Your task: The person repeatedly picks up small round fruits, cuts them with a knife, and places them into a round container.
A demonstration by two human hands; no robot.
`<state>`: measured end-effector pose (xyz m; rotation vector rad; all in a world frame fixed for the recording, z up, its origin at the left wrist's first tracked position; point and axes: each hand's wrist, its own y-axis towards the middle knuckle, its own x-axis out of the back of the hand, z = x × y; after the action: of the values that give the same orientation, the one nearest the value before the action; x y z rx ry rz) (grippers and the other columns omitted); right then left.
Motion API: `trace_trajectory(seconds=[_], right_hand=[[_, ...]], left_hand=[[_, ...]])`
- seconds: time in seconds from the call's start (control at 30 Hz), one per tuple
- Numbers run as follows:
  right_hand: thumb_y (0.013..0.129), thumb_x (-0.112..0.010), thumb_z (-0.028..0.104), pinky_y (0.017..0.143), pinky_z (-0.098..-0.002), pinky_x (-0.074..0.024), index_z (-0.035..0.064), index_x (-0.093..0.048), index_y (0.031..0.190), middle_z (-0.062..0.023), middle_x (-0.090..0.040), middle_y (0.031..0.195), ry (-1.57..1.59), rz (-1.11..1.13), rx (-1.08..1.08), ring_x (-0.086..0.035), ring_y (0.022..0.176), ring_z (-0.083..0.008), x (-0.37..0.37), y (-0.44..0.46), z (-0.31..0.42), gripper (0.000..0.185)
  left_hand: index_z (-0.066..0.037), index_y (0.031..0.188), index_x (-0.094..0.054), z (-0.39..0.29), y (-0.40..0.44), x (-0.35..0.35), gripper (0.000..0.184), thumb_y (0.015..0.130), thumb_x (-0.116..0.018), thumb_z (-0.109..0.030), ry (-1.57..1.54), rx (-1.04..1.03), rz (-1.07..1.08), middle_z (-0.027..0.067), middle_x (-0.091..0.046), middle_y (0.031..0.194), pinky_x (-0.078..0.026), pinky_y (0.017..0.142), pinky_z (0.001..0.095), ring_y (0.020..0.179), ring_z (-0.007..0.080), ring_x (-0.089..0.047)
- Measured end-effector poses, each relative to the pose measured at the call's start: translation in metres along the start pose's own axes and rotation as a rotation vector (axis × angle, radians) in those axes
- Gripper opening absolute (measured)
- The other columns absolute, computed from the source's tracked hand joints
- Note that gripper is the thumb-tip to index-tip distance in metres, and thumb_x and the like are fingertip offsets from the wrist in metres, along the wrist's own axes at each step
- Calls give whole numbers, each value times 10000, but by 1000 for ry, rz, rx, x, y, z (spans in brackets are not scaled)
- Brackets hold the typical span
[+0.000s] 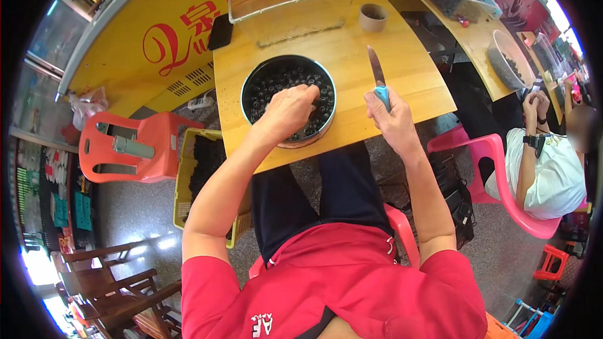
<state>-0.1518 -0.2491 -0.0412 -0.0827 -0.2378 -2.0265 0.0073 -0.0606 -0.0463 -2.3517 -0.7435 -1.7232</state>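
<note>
My left hand [290, 112] reaches into a round dark pot [333, 97] on the wooden table. Its fingers are curled together among many small dark round pieces [260, 95], some with pale rings. What the fingertips hold, if anything, is hidden. To the right, above the table's front edge, my right hand [394, 119] is closed around the light blue handle of a knife [376, 68]. The blade points up and away from me, apart from the pot.
A clear plastic bin [295, 19] stands at the back of the table, with a small cup [373, 17] beside it and a dark phone-like slab [220, 31] at left. A yellow crate [183, 179] sits on the floor near an orange chair [129, 144]. At right sits another person [540, 169].
</note>
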Motion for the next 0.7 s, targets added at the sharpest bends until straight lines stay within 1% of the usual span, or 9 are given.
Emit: trace_trajectory(seconds=[0.1, 0.13, 0.23, 0.27, 0.37, 0.4, 0.5, 0.63, 0.7], right_hand=[[972, -603, 307, 581, -246, -398, 23, -585, 864, 5, -539, 695, 22, 18, -39, -469, 647, -67, 3, -4, 8, 304], [971, -605, 301, 584, -244, -400, 22, -585, 866, 4, -541, 695, 25, 37, -49, -469, 648, -67, 3, -6, 12, 299], [969, -608, 284, 607, -241, -415, 15, -597, 891, 3, -557, 706, 37, 97, -47, -485, 665, -68, -5, -11, 18, 280], [970, -608, 280, 614, -241, -419, 13, -603, 902, 2, -561, 710, 36, 125, -29, -489, 672, -67, -10, -12, 20, 276], [967, -620, 262, 638, -235, -434, 11, -622, 955, 21, -572, 743, 138, 183, -45, -503, 709, -56, -29, -13, 31, 251], [965, -624, 258, 644, -231, -436, 11, -625, 968, 27, -573, 752, 162, 192, -57, -505, 716, -51, -36, -12, 34, 247], [953, -648, 249, 660, -225, -441, 13, -631, 1004, 32, -577, 778, 254, 190, -51, -512, 738, -44, -52, -9, 41, 243], [937, -676, 242, 665, -226, -451, 16, -636, 1023, 26, -591, 801, 368, 213, -66, -533, 754, -46, -63, -10, 51, 245], [932, -682, 238, 638, -220, -443, 19, -639, 1014, 29, -596, 792, 385, 227, -80, -535, 733, -43, -65, -11, 53, 238]], left_hand=[[-5, 964, -619, -1, 1, 7, 188, 801, -668, -85, -207, -24, -28, 169, -620, 862, -493, 733, 419, 827, 350, -628], [-14, 963, -636, -4, 1, 14, 185, 799, -698, -71, -280, 32, 1, 113, -609, 818, -487, 695, 349, 760, 247, -624], [-19, 988, -642, -17, -7, 34, 202, 814, -728, -76, -511, 55, -71, 56, -615, 817, -480, 677, 273, 742, 128, -602], [-7, 992, -634, -21, -11, 38, 196, 831, -734, -58, -625, 114, -63, 24, -635, 871, -483, 686, 235, 776, 83, -597], [10, 1000, -624, -27, -22, 42, 185, 844, -719, -21, -908, 200, -64, 25, -629, 919, -489, 705, 219, 801, 78, -597], [13, 1024, -617, -34, -27, 43, 199, 848, -708, 3, -928, 160, -105, 23, -631, 917, -493, 713, 226, 809, 84, -604], [9, 1045, -613, -41, -34, 51, 213, 851, -701, 12, -792, 55, -213, 19, -629, 898, -492, 723, 223, 804, 77, -605], [-7, 1015, -624, -52, -45, 58, 221, 811, -710, 12, -686, 91, -314, 35, -577, 837, -475, 625, 243, 684, 96, -589], [-9, 1015, -612, -58, -48, 66, 219, 819, -706, 17, -570, 67, -306, 40, -584, 834, -475, 627, 248, 688, 96, -581]])
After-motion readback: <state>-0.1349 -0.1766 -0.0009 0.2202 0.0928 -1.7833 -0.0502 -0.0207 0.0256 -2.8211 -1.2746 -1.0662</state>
